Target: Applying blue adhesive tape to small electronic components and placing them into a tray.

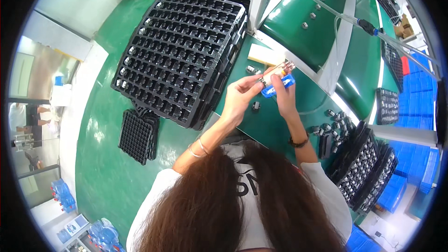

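My right hand (285, 97) is closed around a small blue piece (286, 82) with white markings, its thumb lying across the top. Shiny metal ends (290, 66) stick out past the fingers, and an orange-yellow bit shows beside them. My left hand (243, 93) pinches a small metal part (262, 82) against the left end of the blue piece. Its exact shape is partly hidden by the fingertips. Both hands are raised over the green worktop (268, 123). On it, a loose metal part (252, 70) lies beyond the left fingers and another metal part (255, 106) between my wrists.
A large stack of black compartment trays (179, 60) stands at my left, with smaller black trays (135, 135) below. A cream block (265, 55) lies ahead. At right are a pile of metal parts (340, 123), filled trays (357, 172) and a green conveyor belt (303, 42).
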The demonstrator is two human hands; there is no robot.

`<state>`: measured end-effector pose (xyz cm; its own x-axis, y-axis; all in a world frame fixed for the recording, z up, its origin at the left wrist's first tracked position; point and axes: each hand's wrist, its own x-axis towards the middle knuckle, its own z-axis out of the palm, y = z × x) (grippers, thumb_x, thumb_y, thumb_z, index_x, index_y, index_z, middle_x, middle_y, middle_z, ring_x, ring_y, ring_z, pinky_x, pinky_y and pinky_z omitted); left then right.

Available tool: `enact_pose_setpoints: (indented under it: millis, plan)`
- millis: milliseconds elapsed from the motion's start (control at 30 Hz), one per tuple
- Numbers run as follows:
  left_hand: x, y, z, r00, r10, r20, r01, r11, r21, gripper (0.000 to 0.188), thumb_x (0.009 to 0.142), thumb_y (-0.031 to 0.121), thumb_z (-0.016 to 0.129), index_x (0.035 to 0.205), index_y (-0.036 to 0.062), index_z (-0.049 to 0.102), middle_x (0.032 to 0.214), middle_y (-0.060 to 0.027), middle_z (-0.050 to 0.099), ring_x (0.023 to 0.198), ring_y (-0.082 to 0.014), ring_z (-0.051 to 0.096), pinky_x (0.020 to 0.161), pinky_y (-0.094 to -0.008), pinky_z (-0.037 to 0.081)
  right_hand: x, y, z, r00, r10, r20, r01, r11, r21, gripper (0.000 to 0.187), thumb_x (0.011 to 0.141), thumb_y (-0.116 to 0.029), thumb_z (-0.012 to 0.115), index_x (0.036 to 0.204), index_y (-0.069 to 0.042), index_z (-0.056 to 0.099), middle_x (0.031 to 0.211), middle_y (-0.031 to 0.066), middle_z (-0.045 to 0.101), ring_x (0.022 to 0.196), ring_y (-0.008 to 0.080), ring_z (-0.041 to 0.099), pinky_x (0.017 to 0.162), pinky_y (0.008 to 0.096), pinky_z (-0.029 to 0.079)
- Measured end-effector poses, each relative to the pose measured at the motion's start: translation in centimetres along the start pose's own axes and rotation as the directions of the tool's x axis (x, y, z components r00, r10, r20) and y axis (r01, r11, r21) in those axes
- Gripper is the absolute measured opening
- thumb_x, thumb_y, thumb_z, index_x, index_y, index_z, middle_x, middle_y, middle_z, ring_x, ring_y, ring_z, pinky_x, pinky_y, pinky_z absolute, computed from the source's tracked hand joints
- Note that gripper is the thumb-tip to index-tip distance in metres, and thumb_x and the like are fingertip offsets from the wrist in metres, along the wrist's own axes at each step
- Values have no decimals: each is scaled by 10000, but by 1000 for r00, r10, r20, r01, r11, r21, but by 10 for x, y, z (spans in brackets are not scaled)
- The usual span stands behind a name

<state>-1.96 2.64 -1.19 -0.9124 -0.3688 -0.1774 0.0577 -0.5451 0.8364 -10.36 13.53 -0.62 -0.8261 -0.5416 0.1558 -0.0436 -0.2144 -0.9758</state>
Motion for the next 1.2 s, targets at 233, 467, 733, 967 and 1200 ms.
enact_pose_setpoints:
  millis: [233, 467, 733, 967, 1200]
  plan:
    - [-2, 72, -35, 975, 211, -68, -180, 932, 316, 402, 899, 162, 545, 1258, -2, 465, 1191, -104, 558, 1050, -182, 558, 855, -278, 454, 59, 37, -31, 981, -149, -125, 62, 848, -527, 286, 832, -237, 641, 924, 32, 609, 744, 86, 636, 661, 120, 589, 616, 271, 460]
    - [52, 160, -225, 553, 815, -175, -134, 294, 946, 271, 808, 119, 636, 1073, 70, 601, 962, -52, 629, 849, -141, 581, 781, -262, 456, 74, 67, -47, 968, -239, -79, 126, 734, -668, 400, 827, -212, 642, 1118, 47, 551, 978, 167, 631, 913, 196, 607, 799, 300, 456]
    - [63, 213, -292, 824, 540, -173, 110, 148, 983, 251, 666, 153, 751, 862, 19, 670, 875, -124, 671, 813, -213, 654, 738, -302, 505, 57, 40, -41, 977, -167, -131, 21, 692, -722, 588, 674, -220, 791, 1117, -43, 448, 951, 119, 575, 867, 194, 577, 743, 321, 456]
    - [68, 213, -320, 828, 544, -135, 36, 189, 981, 165, 751, 71, 692, 869, -28, 635, 942, -103, 664, 803, -158, 645, 756, -257, 507, 29, 31, -62, 988, -123, -90, 19, 686, -727, 554, 634, -217, 811, 1040, -70, 464, 726, 10, 398, 613, 119, 384, 544, 247, 348]
    - [54, 208, -233, 927, 347, -142, -208, 791, 575, 132, 889, 98, 551, 977, 1, 566, 1158, -158, 570, 1011, -184, 575, 906, -284, 453, 58, 48, -65, 968, -227, -108, 89, 709, -700, 682, 628, -272, 814, 1147, -63, 423, 947, 84, 501, 709, 158, 461, 653, 290, 441]
